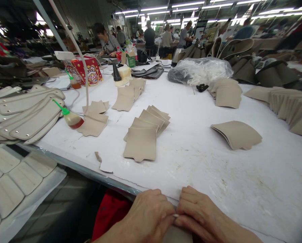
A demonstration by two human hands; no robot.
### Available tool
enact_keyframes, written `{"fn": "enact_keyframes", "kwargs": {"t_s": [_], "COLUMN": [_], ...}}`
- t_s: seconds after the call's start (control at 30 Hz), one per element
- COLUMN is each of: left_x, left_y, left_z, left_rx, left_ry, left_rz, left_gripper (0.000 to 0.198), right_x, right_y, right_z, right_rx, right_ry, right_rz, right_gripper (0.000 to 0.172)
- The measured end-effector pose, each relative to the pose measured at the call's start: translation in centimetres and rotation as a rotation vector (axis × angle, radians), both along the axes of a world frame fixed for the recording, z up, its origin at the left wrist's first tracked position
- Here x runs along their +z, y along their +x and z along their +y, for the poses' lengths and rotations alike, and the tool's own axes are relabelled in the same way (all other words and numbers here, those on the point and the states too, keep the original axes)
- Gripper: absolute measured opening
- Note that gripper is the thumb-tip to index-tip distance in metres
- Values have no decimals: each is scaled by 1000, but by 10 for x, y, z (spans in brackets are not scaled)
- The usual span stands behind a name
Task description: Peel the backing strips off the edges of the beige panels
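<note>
At the table's near edge, my left hand (pixel 153 211) and my right hand (pixel 200 209) are side by side, fingers curled and closed. Both grip the top edge of a beige leather piece (pixel 177 235), whose lower part runs out of view. A fanned stack of beige leather pieces (pixel 140 143) lies just beyond my hands, each piece with a small tab on its edge. To the right rests a slightly curved beige piece (pixel 237 134), apparently more than one layer thick.
White-covered table (pixel 186 162). Glue bottle (pixel 72 118) with green nozzle leans at left by stitched straps (pixel 31 114). Further stacks (pixel 125 98) stand behind, with a red box (pixel 87 72) and a plastic bag (pixel 201 69). Leather pieces (pixel 290 104) line the right. Several people work beyond.
</note>
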State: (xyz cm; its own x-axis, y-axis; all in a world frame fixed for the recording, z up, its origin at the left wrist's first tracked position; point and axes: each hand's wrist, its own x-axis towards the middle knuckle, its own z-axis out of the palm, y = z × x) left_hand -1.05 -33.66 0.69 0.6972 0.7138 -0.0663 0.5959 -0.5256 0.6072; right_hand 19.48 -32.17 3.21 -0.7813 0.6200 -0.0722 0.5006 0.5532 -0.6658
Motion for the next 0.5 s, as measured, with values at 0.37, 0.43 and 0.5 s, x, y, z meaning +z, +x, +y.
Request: {"fn": "enact_keyframes", "kwargs": {"t_s": [0.37, 0.43, 0.5], "left_x": [-5, -10, -14], "left_y": [-13, -25, -39], "left_z": [-7, -9, -10], "left_rx": [93, 92, 93], "left_ry": [3, 24, 42], "left_rz": [-12, -33, -46], "left_gripper": [22, 34, 52], "right_x": [-5, -25, -47], "right_y": [3, 9, 18], "right_z": [-3, -5, -5], "right_rx": [-13, -28, -57], "right_ry": [97, 145, 170], "right_rz": [89, 146, 187], "right_gripper": [46, 54, 56]}}
